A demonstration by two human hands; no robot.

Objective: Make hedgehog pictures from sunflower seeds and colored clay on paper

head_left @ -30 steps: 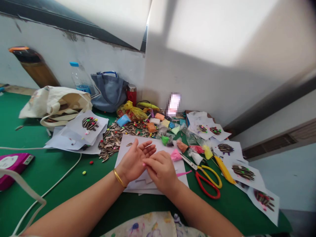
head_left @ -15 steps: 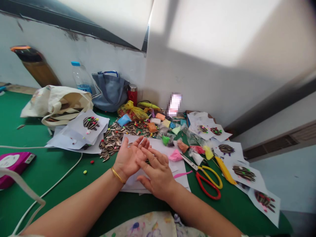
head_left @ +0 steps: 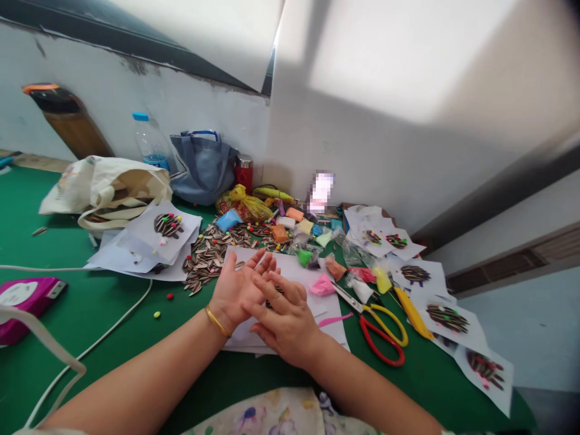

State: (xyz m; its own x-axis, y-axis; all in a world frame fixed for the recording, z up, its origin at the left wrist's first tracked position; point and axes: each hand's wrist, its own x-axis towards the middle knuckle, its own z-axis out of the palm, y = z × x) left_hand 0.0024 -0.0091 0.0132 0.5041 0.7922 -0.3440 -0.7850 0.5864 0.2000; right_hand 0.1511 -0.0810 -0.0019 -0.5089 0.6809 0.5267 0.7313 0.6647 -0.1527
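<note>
My left hand [head_left: 235, 297], palm up, meets my right hand [head_left: 290, 326], laid loosely across it, above white paper [head_left: 247, 342] on the green worktop [head_left: 113, 302], pink clay [head_left: 322, 285] nearby, and I cannot tell whether anything sits between them.

My right hand [head_left: 290, 326] covers part of my left hand [head_left: 236, 296], so I can't see what, if anything, lies between them. Together they hide much of the white paper [head_left: 294, 262]. The phone [head_left: 321, 192] is blurred into blocks; the left edge cuts off the purple device [head_left: 28, 311].
</note>
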